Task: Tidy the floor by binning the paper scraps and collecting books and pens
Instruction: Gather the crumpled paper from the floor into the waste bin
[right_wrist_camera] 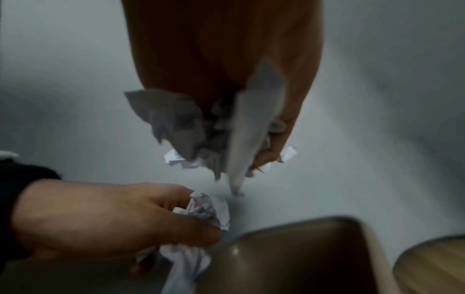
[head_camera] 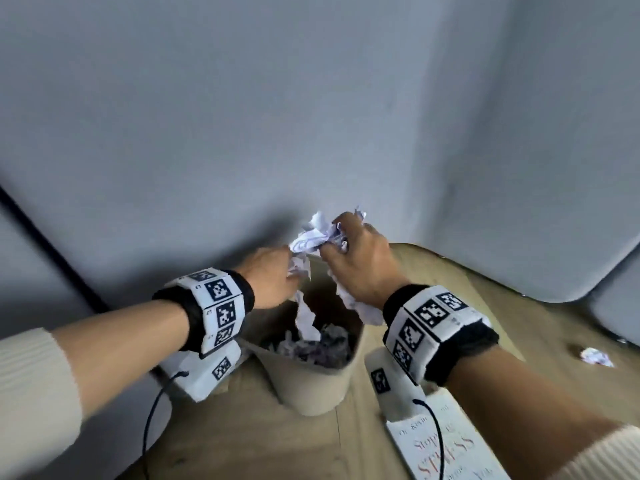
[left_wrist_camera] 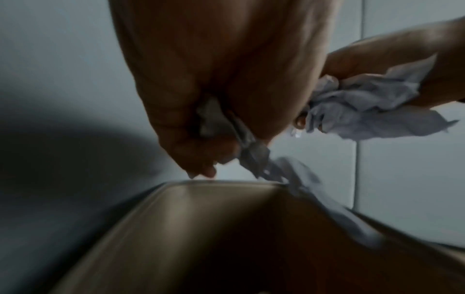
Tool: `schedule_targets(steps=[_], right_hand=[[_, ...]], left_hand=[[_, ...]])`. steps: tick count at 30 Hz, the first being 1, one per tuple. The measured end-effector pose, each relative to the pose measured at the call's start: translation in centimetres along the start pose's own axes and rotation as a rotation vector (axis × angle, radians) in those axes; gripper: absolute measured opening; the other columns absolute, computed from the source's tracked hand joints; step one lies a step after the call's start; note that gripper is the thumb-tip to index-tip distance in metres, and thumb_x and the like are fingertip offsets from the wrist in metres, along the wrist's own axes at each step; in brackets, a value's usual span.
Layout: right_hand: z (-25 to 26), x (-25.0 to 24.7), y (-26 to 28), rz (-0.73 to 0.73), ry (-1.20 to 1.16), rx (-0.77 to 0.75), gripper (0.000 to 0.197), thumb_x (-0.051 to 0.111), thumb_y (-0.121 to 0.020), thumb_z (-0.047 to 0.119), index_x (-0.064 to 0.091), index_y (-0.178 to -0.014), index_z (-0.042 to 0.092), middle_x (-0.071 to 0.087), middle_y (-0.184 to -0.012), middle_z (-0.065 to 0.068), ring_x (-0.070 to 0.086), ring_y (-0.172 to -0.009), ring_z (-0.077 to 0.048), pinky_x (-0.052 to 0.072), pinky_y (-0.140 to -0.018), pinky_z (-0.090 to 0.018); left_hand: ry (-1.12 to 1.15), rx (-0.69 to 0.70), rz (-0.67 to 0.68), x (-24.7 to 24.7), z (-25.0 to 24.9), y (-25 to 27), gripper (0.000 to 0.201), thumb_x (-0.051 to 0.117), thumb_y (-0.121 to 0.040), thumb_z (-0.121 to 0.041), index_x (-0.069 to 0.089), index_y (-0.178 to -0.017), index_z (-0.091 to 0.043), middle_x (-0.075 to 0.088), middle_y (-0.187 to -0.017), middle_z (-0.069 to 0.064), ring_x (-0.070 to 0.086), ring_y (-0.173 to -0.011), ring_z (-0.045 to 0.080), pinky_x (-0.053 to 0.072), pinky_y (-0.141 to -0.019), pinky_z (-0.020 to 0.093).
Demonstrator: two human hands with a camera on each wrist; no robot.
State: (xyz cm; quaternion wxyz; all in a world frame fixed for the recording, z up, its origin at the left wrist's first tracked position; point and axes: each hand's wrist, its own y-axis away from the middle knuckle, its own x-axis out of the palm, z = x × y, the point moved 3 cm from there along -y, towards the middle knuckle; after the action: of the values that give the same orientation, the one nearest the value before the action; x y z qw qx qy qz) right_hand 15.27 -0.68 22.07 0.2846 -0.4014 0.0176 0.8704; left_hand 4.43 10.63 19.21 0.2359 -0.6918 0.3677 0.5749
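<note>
Both hands hover over the open beige bin (head_camera: 313,389), which stands against the grey wall. My left hand (head_camera: 289,270) grips a crumpled white paper scrap (head_camera: 300,265), and a torn strip (head_camera: 306,320) hangs from it into the bin. My right hand (head_camera: 337,239) clutches a bigger wad of crumpled paper (head_camera: 317,232), with another piece (head_camera: 360,308) sticking out below the palm. In the left wrist view the left hand's fingers (left_wrist_camera: 201,159) curl round paper (left_wrist_camera: 251,153) above the bin rim (left_wrist_camera: 221,182). The right wrist view shows the wad (right_wrist_camera: 181,123) in the right palm.
Several crumpled scraps (head_camera: 322,344) lie inside the bin. A white book (head_camera: 450,448) with red lettering lies on the wooden floor (head_camera: 242,438) under my right forearm. One loose paper scrap (head_camera: 595,356) lies on the floor at the right. A grey wall (head_camera: 311,116) is close behind.
</note>
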Motion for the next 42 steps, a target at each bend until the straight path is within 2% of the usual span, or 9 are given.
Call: schedule_targets(steps=[5,8,12,15,19,23,28,33,42], right_hand=[[-2.1,4.6,1.8,0.525,0.038,0.163,0.072,0.052,-0.087,0.062,0.035,-0.146,0.025,0.041,-0.146,-0.01,0.035,-0.137,-0.025,0.029,-0.11,-0.036],[-3.2,3.7,2.1,0.458,-0.038,0.082,0.079,0.064,-0.082,0.057,0.032,-0.149,0.03,0.047,-0.144,-0.005,0.044,-0.133,-0.018,0.035,-0.111,-0.034],[-4.0,1.5,2.6,0.376,-0.291,0.116,0.08,0.069,-0.076,0.054,0.025,-0.142,0.056,0.042,-0.148,-0.007,0.025,-0.145,-0.011,0.026,-0.118,-0.041],[-4.8,-1.3,3.8,0.231,-0.386,0.129,0.06,0.064,-0.079,0.045,0.041,-0.133,0.057,0.052,-0.134,0.0,0.043,-0.132,-0.011,0.035,-0.113,-0.042],[-7.9,-7.1,7.8,-0.025,-0.416,0.217,0.028,0.057,-0.091,0.011,0.066,-0.109,0.03,0.068,-0.115,-0.003,0.064,-0.096,-0.007,0.047,-0.076,-0.021],[-14.5,-12.3,15.6,-0.199,-0.177,0.38,0.02,0.06,-0.088,0.008,0.069,-0.093,0.024,0.071,-0.098,0.006,0.066,-0.087,-0.007,0.052,-0.08,-0.023],[-23.3,-15.9,27.2,-0.124,0.172,0.728,0.012,0.06,-0.088,0.015,0.069,-0.096,0.015,0.068,-0.088,0.003,0.064,-0.085,-0.019,0.047,-0.073,-0.026],[-28.6,-14.5,34.9,0.074,0.351,0.966,0.032,0.06,-0.088,0.025,0.061,-0.119,0.015,0.061,-0.117,-0.009,0.058,-0.108,-0.027,0.043,-0.088,-0.028],[-33.1,-4.2,37.7,0.331,0.404,0.781,0.059,0.059,-0.088,0.026,0.034,-0.141,0.028,0.044,-0.134,0.0,0.058,-0.111,-0.03,0.048,-0.084,-0.038]], left_hand=[[-0.069,-0.036,0.266,2.0,1.6,0.6,0.058,0.076,-0.056,-0.056,0.059,-0.101,-0.022,0.065,-0.096,-0.003,0.061,-0.086,0.019,0.054,-0.077,0.034],[-0.143,-0.086,0.269,1.2,1.0,0.2,0.037,0.072,-0.07,-0.026,0.063,-0.103,-0.01,0.068,-0.101,0.007,0.064,-0.091,0.025,0.056,-0.076,0.035],[-0.198,-0.045,0.119,-0.2,-1.9,-0.6,0.03,0.055,-0.08,-0.012,0.065,-0.108,-0.011,0.066,-0.11,0.007,0.062,-0.101,0.026,0.054,-0.084,0.036],[-0.179,0.011,0.004,-0.9,-5.4,-1.0,0.025,0.055,-0.08,-0.015,0.065,-0.103,-0.016,0.064,-0.108,0.006,0.06,-0.099,0.026,0.051,-0.079,0.032],[-0.066,0.121,-0.073,-0.3,-11.2,-1.4,0.014,0.057,-0.079,-0.019,0.066,-0.09,-0.023,0.066,-0.102,0.003,0.061,-0.092,0.026,0.053,-0.081,0.036],[0.021,0.311,-0.079,2.9,-19.3,-0.3,0.006,0.059,-0.079,-0.024,0.065,-0.082,-0.025,0.067,-0.093,-0.005,0.061,-0.089,0.021,0.049,-0.075,0.029],[-0.064,0.56,0.109,11.3,-28.8,2.2,0.015,0.057,-0.083,-0.03,0.065,-0.09,-0.02,0.066,-0.098,0.001,0.063,-0.092,0.026,0.052,-0.077,0.033],[-0.162,0.702,0.319,21.1,-33.7,4.0,0.022,0.058,-0.086,-0.034,0.063,-0.1,-0.017,0.065,-0.111,0.006,0.062,-0.101,0.027,0.048,-0.08,0.031],[-0.252,0.781,0.494,34.1,-34.2,3.6,0.084,0.076,-0.063,-0.063,0.038,-0.117,-0.012,0.04,-0.123,0.013,0.049,-0.109,0.029,0.046,-0.088,0.039]])
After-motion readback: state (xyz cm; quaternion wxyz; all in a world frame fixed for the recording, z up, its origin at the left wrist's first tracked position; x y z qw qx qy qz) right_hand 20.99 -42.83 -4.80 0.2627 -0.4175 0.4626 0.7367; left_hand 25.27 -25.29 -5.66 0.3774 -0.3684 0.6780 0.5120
